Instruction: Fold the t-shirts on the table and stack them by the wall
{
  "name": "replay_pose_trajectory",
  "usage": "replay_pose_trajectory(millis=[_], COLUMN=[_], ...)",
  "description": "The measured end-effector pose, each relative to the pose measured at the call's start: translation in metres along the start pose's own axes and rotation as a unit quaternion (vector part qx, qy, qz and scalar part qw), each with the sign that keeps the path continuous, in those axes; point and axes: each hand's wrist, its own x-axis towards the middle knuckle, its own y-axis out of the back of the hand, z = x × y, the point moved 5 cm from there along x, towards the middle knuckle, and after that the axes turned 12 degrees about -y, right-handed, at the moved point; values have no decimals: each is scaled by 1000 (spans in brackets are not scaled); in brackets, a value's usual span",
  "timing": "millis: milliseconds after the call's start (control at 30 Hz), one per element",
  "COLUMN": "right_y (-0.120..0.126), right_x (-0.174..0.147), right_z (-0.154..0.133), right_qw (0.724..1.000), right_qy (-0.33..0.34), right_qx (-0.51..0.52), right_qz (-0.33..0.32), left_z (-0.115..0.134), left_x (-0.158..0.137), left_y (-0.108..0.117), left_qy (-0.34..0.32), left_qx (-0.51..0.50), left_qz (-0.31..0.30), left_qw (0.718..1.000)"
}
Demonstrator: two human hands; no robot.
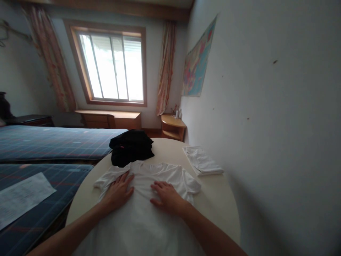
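Observation:
A white T-shirt lies spread on the round table, its neckline at the far side and its short sleeves out to left and right. My left hand rests on the shirt's left chest, fingers stretched out and pointing away from me. On the right chest my right hand lies flat, fingers extended toward the middle. Neither hand grips the cloth. Just beyond the left shoulder sits a heap of black clothing. A folded white garment lies near the table's right edge.
Two beds with blue plaid mattresses stand to the left, and a printed paper sheet lies on the nearer one. The wall runs close along the right. A desk and a corner shelf stand at the back.

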Motion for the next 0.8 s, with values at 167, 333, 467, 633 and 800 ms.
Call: replay_pose_trajectory(millis=[167, 333, 467, 633, 800], right_y=[24, 43, 43, 37, 44], right_x=[10, 25, 35, 51, 50], right_z=[27, 64, 86, 92, 93], right_qw=[1000, 985, 969, 960, 970], right_qy=[-23, -139, -207, -235, -200], right_qx=[11, -16, -66, -105, -97], right_qz=[17, 99, 118, 109, 103], left_z=[35, 63, 76, 75, 67], left_x=[41, 88, 100, 97, 97], left_y=[13, -5, -23, -31, -29], left_qy=[-51, -19, 20, 23, 23], left_qx=[5, -51, -54, -30, -11], left_qz=[57, 20, 10, 29, 28], left_qw=[997, 998, 998, 999, 999])
